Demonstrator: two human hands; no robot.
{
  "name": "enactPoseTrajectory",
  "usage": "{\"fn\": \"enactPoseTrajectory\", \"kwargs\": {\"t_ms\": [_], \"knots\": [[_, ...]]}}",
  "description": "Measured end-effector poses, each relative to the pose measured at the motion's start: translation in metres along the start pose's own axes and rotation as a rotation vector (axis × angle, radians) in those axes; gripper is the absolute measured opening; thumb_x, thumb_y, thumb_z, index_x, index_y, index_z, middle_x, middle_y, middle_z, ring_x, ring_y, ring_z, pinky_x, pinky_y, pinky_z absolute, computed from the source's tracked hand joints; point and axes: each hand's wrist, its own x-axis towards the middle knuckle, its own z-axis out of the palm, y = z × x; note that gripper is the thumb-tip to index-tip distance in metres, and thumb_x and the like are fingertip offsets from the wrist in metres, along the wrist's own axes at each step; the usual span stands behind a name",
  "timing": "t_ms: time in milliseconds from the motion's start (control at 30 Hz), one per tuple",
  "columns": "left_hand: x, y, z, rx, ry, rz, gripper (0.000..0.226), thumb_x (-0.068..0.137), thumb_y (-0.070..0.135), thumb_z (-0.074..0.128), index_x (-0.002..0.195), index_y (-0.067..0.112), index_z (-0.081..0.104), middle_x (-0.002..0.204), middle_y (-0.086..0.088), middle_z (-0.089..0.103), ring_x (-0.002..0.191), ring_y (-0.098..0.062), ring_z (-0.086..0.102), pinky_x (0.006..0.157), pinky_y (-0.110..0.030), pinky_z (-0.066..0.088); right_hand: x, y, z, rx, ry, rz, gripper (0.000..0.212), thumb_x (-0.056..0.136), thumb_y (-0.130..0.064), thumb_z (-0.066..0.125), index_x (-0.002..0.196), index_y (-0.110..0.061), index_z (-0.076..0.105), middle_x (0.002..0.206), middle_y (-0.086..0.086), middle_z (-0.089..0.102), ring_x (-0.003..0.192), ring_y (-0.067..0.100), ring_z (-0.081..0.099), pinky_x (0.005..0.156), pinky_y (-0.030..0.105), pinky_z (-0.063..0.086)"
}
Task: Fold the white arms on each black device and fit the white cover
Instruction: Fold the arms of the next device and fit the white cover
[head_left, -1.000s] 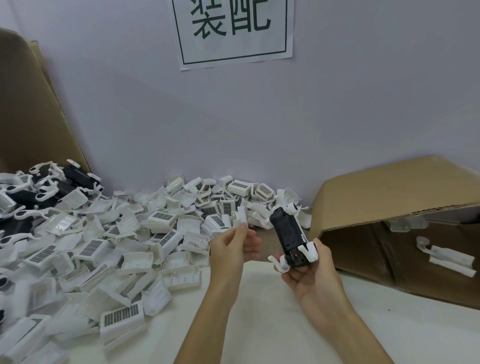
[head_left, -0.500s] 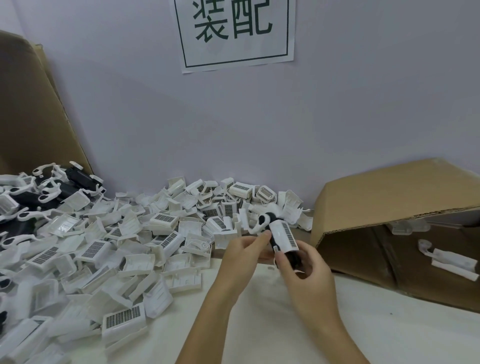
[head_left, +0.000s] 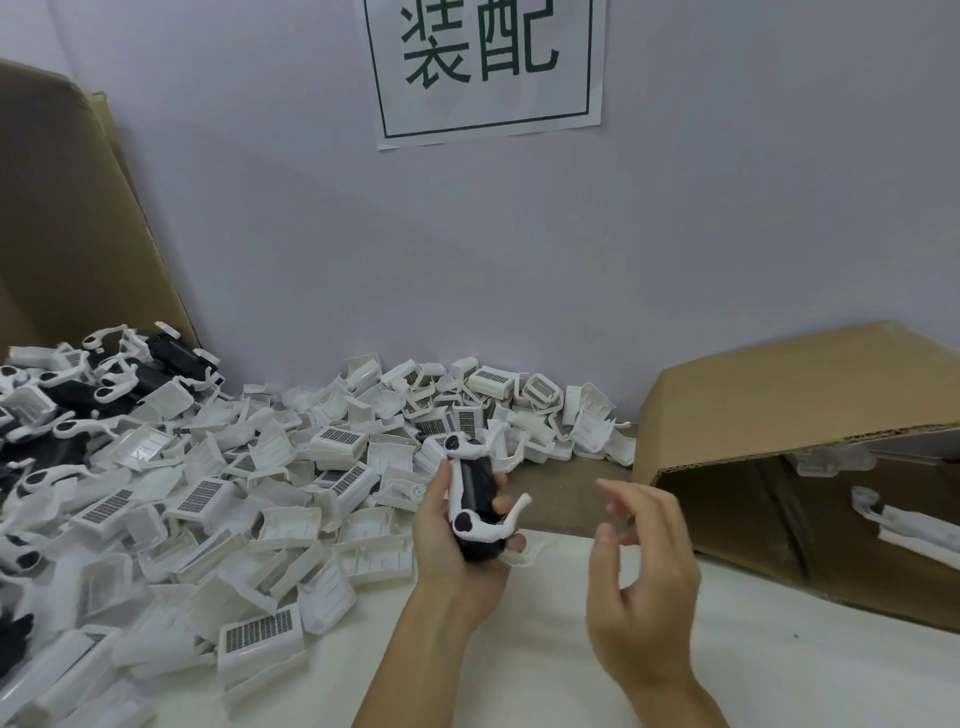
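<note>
My left hand (head_left: 451, 540) grips a black device (head_left: 477, 494) with white arms, held above the white table near its far edge. One white arm (head_left: 511, 515) sticks out to the right, another juts out at the device's far end. My right hand (head_left: 644, 566) hovers just to the right of the device, fingers loosely spread, holding nothing. A big heap of white covers (head_left: 218, 499) with dark grilles fills the table's left half. More black devices (head_left: 104, 384) with white arms lie at the far left.
An open cardboard box (head_left: 800, 395) lies on its side at the right, with white-covered pieces (head_left: 914, 527) inside. A cardboard sheet (head_left: 67, 218) leans on the wall at the left. A paper sign (head_left: 488, 67) hangs on the wall. Bare white table (head_left: 545, 654) lies below my hands.
The device passed from my right hand into my left hand and was turned over. My right hand let go and drew away to the right, now holding nothing.
</note>
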Motion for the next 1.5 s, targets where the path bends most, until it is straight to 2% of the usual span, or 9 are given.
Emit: {"fn": "enactPoseTrajectory", "kwargs": {"t_ms": [267,467,600,833,967,1033,1167,1300,1500], "knots": [[0.004,0.004,-0.001,0.221,0.157,0.039,0.045,0.086,0.051,0.061,0.101,0.009,0.066,0.067,-0.004,0.062,0.053,-0.017,0.059,0.043,-0.026,0.043,-0.001,0.004,0.002,-0.008,-0.067,0.122,0.032,0.087,-0.023,0.05,0.118,-0.023,0.057,0.103,-0.014,0.054,0.1,0.005,0.054,0.079,0.009,0.042],[0.005,0.007,0.015,0.671,0.234,0.118,0.02,0.094,0.035,0.066,0.099,0.016,0.064,0.075,0.0,0.073,0.074,-0.02,0.071,0.068,-0.036,0.058,-0.001,-0.008,0.006,-0.211,-0.479,0.126,0.049,0.091,-0.045,0.051,0.137,-0.026,0.05,0.12,-0.026,0.049,0.113,-0.001,0.048,0.097,0.026,0.044],[-0.003,0.01,0.023,0.965,0.198,0.286,0.035,0.077,0.043,0.082,0.098,0.017,0.07,0.089,0.0,0.076,0.084,-0.015,0.073,0.077,-0.033,0.059,0.004,-0.018,0.014,-0.334,-0.564,0.241,0.069,0.092,-0.058,0.053,0.15,-0.032,0.03,0.126,-0.022,0.051,0.116,0.001,0.05,0.098,0.025,0.046],[-0.012,0.021,0.034,1.11,0.034,0.184,0.049,0.091,0.058,0.057,0.083,0.015,0.078,0.052,0.01,0.063,0.047,-0.004,0.059,0.053,-0.016,0.048,0.026,-0.033,0.021,0.067,-0.397,0.744,0.012,0.09,-0.037,0.07,0.094,-0.026,0.07,0.081,-0.013,0.071,0.075,0.001,0.064,0.062,0.014,0.047],[-0.012,0.036,0.029,0.978,0.24,0.432,0.035,0.097,0.051,0.053,0.094,0.023,0.073,0.089,0.006,0.075,0.081,-0.013,0.072,0.074,-0.034,0.056,0.048,-0.034,0.012,0.562,-0.355,1.201,0.03,0.1,-0.029,0.058,0.106,-0.002,0.072,0.092,0.01,0.074,0.085,0.021,0.068,0.074,0.031,0.057],[-0.012,0.051,0.023,0.849,0.376,0.594,0.026,0.101,0.04,0.051,0.098,0.02,0.068,0.099,0.002,0.072,0.095,-0.019,0.068,0.08,-0.038,0.054,0.072,-0.032,0.003,0.79,-0.252,1.21,0.031,0.101,-0.022,0.053,0.116,0.003,0.065,0.093,0.016,0.07,0.088,0.03,0.068,0.085,0.042,0.057],[-0.01,0.069,0.008,0.629,0.447,0.626,0.022,0.1,0.021,0.048,0.087,0.019,0.066,0.097,-0.005,0.071,0.089,-0.021,0.065,0.07,-0.032,0.049,0.157,-0.036,-0.052,1.134,0.063,0.86,0.031,0.104,-0.025,0.044,0.13,-0.011,0.053,0.116,0.01,0.063,0.081,0.016,0.052,0.069,0.026,0.051],[0.001,0.066,-0.004,0.673,0.458,0.555,0.022,0.1,0.017,0.047,0.088,0.017,0.067,0.095,-0.005,0.07,0.086,-0.022,0.064,0.069,-0.034,0.051,0.19,-0.027,-0.097,1.027,0.266,0.951,0.078,0.102,-0.047,0.047,0.157,-0.003,0.013,0.155,0.028,0.027,0.137,0.044,0.04,0.111,0.054,0.04],[0.009,0.05,-0.029,1.221,0.585,0.419,0.025,0.094,0.015,0.058,0.069,0.011,0.062,0.071,-0.003,0.065,0.067,-0.021,0.057,0.06,-0.029,0.04,0.077,-0.026,-0.031,0.491,-0.273,0.993,0.018,0.101,-0.006,0.049,0.1,0.002,0.066,0.075,0.014,0.074,0.061,0.024,0.072,0.051,0.024,0.054]]}}
